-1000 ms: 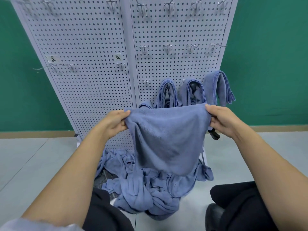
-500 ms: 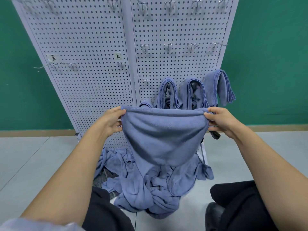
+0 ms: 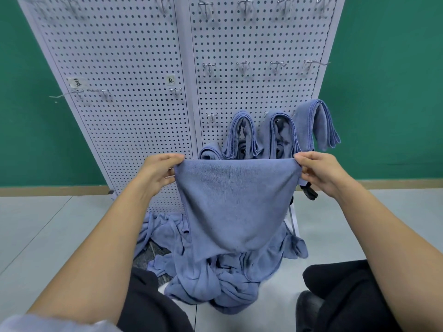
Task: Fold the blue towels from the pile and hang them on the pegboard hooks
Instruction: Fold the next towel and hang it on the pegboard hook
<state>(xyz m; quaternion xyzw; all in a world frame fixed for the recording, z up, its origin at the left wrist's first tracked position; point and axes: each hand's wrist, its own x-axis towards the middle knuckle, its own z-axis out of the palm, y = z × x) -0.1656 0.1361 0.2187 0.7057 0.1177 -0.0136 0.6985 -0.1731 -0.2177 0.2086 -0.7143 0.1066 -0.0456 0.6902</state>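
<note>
Two hands are sharing one towel: your left hand and right hand are each pinching a top corner, pulling the edge taut so it is hanging flat for folding, above the pile on the floor, in front of the hung towels on the pegboard.

Behind the held towel, the hung towels and pile are partly hidden.

We found bare hooks free along the middle row and left panel of the pegboard. The hung towels crowded its lower right hooks, and the towel pile blocked the floor at its foot.
</note>
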